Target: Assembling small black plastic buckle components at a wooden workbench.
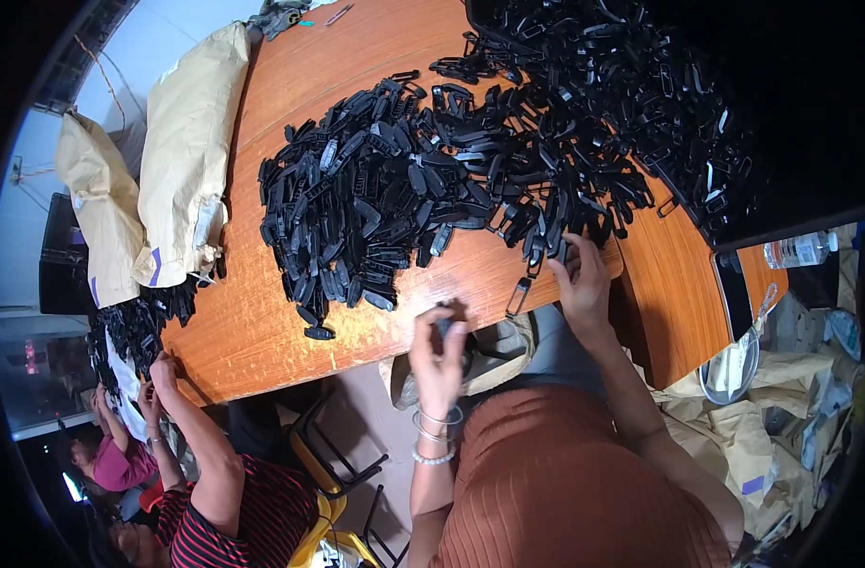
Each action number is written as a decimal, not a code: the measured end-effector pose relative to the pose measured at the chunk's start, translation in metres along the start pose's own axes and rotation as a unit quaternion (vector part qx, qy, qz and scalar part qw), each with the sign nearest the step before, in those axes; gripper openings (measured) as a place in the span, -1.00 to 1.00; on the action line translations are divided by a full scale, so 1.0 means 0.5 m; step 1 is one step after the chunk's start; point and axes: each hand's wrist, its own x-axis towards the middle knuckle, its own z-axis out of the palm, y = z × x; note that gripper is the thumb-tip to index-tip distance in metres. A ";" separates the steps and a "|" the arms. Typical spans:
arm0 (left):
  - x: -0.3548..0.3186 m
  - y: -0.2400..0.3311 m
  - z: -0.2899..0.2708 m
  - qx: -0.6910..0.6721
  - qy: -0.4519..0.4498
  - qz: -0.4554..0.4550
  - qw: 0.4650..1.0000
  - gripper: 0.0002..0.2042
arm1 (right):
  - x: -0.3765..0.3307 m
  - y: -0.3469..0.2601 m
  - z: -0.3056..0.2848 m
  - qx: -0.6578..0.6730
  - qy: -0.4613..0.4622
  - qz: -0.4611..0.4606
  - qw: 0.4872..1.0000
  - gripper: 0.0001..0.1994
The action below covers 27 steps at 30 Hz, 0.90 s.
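A heap of small black plastic parts (pixel 356 189) covers much of the wooden table (pixel 233 331); some parts are solid ovals, others have open loop frames. My left hand (pixel 437 364), with bracelets at its wrist, is raised at the table's front edge. Its fingers are closed on a small dark part, blurred by motion. At the near right edge of the heap, my right hand (pixel 584 289) has thumb and fingers closed around a black plastic part (pixel 559 252), mostly hidden by the fingers. Just left of this hand lies a loop-framed part (pixel 519 295) close to the table edge.
Beneath my left hand, an open paper sack (pixel 508 355) sits against the table edge. Tall paper sacks (pixel 191 151) stand at the far left, near a co-worker's arm (pixel 205 445). On the right are a phone-like dark slab (pixel 733 293), a clear bottle (pixel 800 250) and crumpled sacks (pixel 735 435).
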 end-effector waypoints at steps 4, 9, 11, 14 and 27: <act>0.005 0.032 0.008 -0.070 -0.063 -0.044 0.995 -0.77 | -0.027 -0.025 -0.014 -0.109 0.040 -0.062 0.991 -0.73; -0.002 0.023 -0.010 -0.105 -0.099 -0.103 0.984 -0.73 | -0.031 -0.058 0.000 -0.128 -0.140 -0.232 0.954 -0.83; -0.005 0.021 -0.019 -0.043 -0.095 -0.068 0.992 -0.80 | -0.022 -0.071 -0.002 -0.111 -0.141 -0.238 0.955 -0.84; -0.001 0.039 -0.018 0.027 -0.076 0.039 0.996 -0.78 | -0.024 -0.089 -0.001 0.080 -0.151 -0.184 0.968 -0.82; -0.015 0.091 -0.040 -0.005 -0.118 0.052 0.992 -0.79 | -0.040 -0.145 -0.035 0.169 -0.370 -0.126 0.905 -0.67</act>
